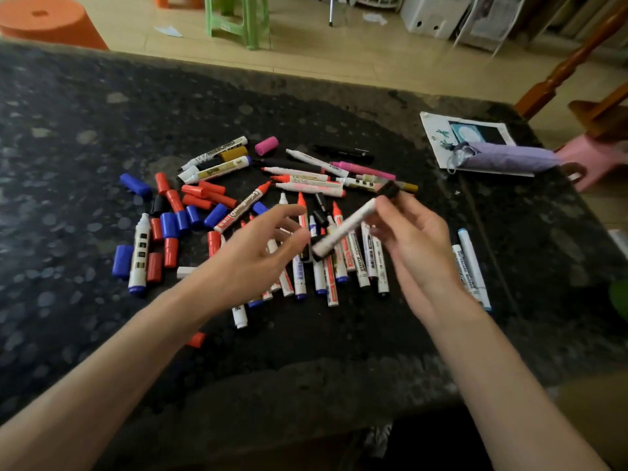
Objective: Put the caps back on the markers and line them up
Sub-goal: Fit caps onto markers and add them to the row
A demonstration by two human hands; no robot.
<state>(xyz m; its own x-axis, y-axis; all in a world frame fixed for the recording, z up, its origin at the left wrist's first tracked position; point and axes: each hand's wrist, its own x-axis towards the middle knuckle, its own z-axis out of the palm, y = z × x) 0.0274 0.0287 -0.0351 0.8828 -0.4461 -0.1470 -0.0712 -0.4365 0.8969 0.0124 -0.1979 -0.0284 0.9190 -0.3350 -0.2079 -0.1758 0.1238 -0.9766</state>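
Your right hand [414,246] has its fingers curled round the upper end of a white marker [343,227], pinching it just below the black cap [389,191]. The cap points to one o'clock and the dark butt end to seven. Your left hand [258,256] hovers with fingers spread and slack, holding nothing, its fingertips just beside that butt. The cap looks seated, though blur hides whether it is fully home, so I judge this to be the last push. Brace the butt with your left fingers and press along the barrel, not across it, since smooth round plastic will likely slip in a loose pinch. Beneath both hands lies a pile of uncapped markers [319,273], with white printed barrels and red, blue and black tips mostly towards twelve. At nine to ten o'clock from your left hand sit the loose caps [170,229], stubby glossy cylinders in red, blue and black, so match colour to tip. A pink cap [266,145] lies at twelve. At three o'clock from your right hand, two markers [470,266] lie side by side, probably the row's start. The table [102,130] is dark speckled stone that looks hard and slick, so markers may roll on it.
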